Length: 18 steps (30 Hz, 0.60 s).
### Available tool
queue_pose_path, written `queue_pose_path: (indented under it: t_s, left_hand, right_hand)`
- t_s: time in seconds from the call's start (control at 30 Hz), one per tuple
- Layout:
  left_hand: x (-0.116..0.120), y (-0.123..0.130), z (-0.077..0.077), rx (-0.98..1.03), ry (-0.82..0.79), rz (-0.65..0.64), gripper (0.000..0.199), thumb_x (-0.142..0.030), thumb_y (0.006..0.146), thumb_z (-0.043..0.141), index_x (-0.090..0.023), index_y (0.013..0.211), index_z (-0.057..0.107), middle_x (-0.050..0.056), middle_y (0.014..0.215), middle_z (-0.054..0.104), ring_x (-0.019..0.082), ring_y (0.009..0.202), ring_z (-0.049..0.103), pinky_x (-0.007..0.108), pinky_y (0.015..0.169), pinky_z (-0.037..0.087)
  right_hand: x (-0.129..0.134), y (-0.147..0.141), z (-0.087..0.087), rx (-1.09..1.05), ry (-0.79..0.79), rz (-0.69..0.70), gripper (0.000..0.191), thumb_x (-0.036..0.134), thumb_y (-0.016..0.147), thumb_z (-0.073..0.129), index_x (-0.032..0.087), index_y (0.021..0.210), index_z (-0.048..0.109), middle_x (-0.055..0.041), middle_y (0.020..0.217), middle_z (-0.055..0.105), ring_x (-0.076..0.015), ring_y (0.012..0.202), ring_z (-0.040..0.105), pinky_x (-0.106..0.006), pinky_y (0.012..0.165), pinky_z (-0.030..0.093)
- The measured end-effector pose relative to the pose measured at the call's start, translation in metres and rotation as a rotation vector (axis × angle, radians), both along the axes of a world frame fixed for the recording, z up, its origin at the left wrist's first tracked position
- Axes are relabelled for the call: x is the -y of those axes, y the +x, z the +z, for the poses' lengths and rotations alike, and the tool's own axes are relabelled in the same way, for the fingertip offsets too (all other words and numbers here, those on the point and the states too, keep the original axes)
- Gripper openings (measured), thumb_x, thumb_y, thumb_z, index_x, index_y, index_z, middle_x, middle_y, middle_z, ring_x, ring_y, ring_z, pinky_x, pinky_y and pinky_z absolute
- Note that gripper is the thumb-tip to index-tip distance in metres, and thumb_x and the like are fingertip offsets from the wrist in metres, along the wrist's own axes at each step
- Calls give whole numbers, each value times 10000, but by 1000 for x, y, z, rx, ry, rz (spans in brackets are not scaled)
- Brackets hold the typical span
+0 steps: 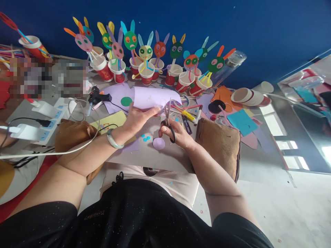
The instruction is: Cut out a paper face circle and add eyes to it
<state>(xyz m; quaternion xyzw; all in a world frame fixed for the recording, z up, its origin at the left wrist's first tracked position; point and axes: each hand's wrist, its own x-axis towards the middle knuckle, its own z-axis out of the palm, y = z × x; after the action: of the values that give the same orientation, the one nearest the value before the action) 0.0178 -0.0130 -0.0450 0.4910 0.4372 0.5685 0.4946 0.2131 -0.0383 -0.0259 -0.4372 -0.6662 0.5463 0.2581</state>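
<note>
A deep blue wall (207, 20) stands behind a grey surface (124, 156), with a pale floor (271, 206) at the right and part of another person (6, 172) at the left edge. Two brown fabric cushions (218, 148) flank the near part of the surface. One pale purple paper sheet (152, 97) curls over it; the left grip (137, 119) pinches its lower edge, thumb on top. The right grip (178, 134) is closed round the handles of one pair of black-handled scissors (172, 133), their blades parted at the sheet's right part. Behind stand eleven paper rabbit faces (130, 40) on straws, in overlapping red-and-white paper cups (146, 74); one more such cup (33, 46) is at far left. One white power strip (53, 124) carries two white plugs (31, 132) and one black plug (43, 122). One black glue gun (97, 96) lies near the sheet, one square blue paper (242, 123) beyond the right cushion, and one yellow-handled tool (188, 115) near the scissors. One green paper disc (126, 101) lies left of the sheet, one purple paper disc (158, 143) below the scissors, and several tiny blue dots (148, 138) beside that. Print on the cups is too small to read; pixelation hides things at left.
</note>
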Motion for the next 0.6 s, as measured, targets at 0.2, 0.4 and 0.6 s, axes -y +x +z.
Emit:
queue_pose_path:
  t_s: [0.2,0.4,0.6]
  left_hand:
    - [6,4,5,23,-25,-58,348,-510,770,906,-222,830,720,29,819,800,199,775,756,341,800,636]
    - [10,5,13,0,-79,-95,328,-492,747,906,-227,795,718,17,802,808,196,727,759,350,839,641]
    - [16,4,16,-19,-194,-184,344,-548,805,851,-212,796,776,37,807,820,209,803,791,357,874,629]
  right_hand:
    - [2,-1,1,-6,28,-35,738,934,768,680,198,716,647,-42,702,694,-147,653,529,-295,626,418]
    - [3,-2,1,-22,1,-82,754,944,741,692,192,720,649,-62,684,726,-155,631,563,-283,578,411]
    - [4,-3,-3,-34,53,-129,764,958,723,697,197,693,631,-47,632,703,-142,595,530,-287,581,394]
